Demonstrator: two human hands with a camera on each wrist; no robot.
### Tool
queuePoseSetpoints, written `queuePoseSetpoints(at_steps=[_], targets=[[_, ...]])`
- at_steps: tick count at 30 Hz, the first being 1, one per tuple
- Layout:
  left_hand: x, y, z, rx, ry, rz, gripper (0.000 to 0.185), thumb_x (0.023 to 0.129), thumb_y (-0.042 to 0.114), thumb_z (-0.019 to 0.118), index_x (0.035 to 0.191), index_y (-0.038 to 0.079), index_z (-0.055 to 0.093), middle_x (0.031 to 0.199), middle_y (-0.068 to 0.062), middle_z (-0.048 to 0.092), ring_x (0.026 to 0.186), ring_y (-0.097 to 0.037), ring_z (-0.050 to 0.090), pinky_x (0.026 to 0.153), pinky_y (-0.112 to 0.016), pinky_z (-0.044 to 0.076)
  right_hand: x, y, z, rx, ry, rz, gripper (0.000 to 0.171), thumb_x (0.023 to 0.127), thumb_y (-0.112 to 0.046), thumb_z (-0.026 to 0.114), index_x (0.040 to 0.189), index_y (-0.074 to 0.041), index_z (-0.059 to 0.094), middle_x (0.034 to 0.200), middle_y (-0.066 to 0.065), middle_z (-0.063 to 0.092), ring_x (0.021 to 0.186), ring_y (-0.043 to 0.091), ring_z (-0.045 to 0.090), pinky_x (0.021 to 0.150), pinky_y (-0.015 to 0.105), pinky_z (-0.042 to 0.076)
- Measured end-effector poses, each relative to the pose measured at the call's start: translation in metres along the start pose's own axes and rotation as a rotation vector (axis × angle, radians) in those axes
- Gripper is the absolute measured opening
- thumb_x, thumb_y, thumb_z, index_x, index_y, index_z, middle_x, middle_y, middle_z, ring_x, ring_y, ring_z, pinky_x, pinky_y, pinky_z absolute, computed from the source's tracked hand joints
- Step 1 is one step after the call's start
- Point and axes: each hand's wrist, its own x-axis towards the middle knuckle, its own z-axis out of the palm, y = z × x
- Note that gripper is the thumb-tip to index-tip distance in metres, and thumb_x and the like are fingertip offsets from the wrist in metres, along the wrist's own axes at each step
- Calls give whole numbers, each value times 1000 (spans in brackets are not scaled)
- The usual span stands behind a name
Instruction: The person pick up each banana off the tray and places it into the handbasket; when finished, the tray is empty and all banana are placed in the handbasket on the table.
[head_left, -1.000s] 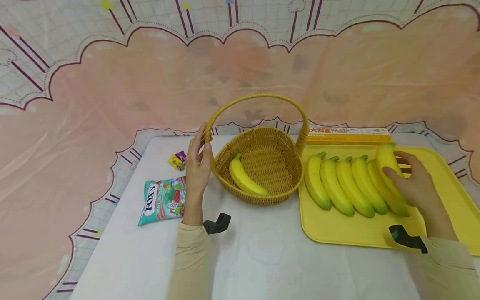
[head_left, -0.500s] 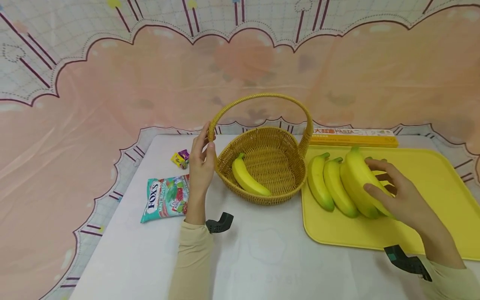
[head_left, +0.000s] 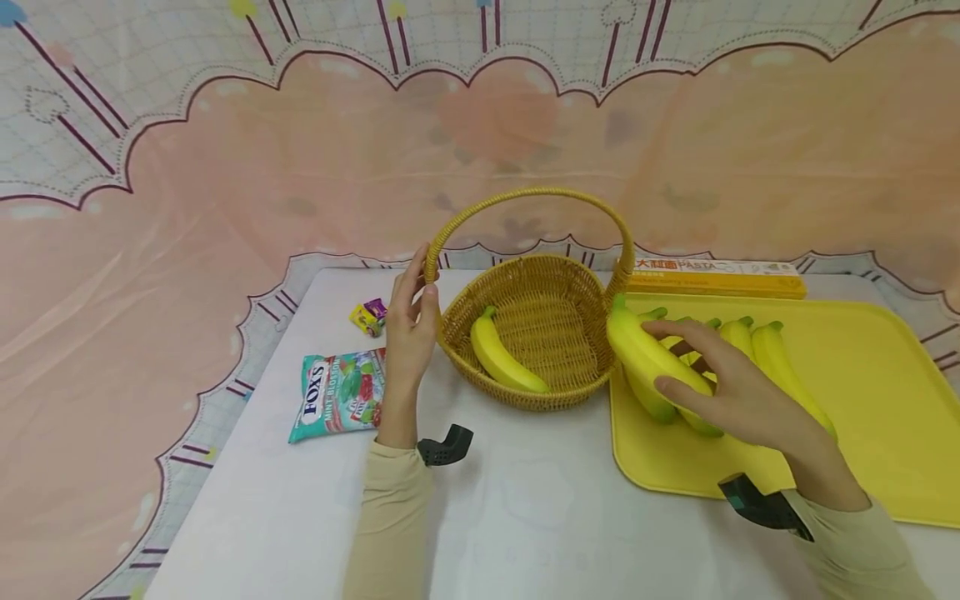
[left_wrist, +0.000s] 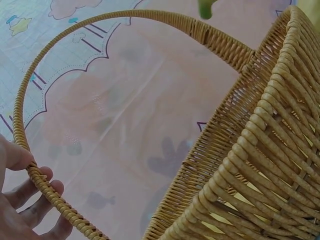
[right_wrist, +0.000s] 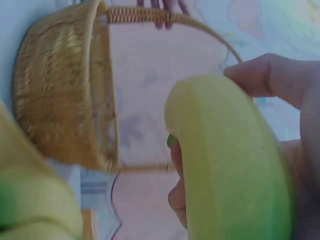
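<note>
Right of centre in the head view, your right hand (head_left: 738,392) is curled round one banana (head_left: 641,346), over the yellow tray (head_left: 885,425) and near the right rim of the basket (head_left: 558,333). At centre-left, your left hand (head_left: 411,342) pinches the handle (left_wrist: 220,44). A second banana (head_left: 501,357) lies inside the basket; the other bananas (head_left: 787,375), partly hidden, are on the tray, so the work looks barely begun.

On the table (head_left: 525,508), the basket (head_left: 543,400) has a banana (head_left: 504,354) inside; left of the basket lie candies (head_left: 368,317) and a bag (head_left: 341,396), right of it a tray (head_left: 885,417) bearing bananas (head_left: 783,367), back right a box (head_left: 716,285).
</note>
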Motion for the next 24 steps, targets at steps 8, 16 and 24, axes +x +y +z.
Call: queuePoseSetpoints(at_steps=[8,16,24], targets=[[-1,1,-1,-3,-3,6,45,100,12,43,145,11,38,133,-18,48,125,-28,48,105,-42,43,45,-17,17,13,-98,-23,55,93,-33,59,143,-24,37,140,0,44,112,22,47,86,41,42],[1,1,-2,0,-10,-3,45,101,14,42,145,12,38,133,-17,48,125,-28,48,105,-43,43,105,-23,40,-12,-192,-50,55,91,-29,60,139,-10,40,131,9,50,112,25,52,94,43,45],[3,0,-3,0,-18,5,45,100,10,42,145,10,37,131,-19,48,125,-28,48,105,-43,43,151,-23,72,-107,-293,-4,56,89,-29,58,138,-6,41,128,15,52,116,29,52,99,46,43]])
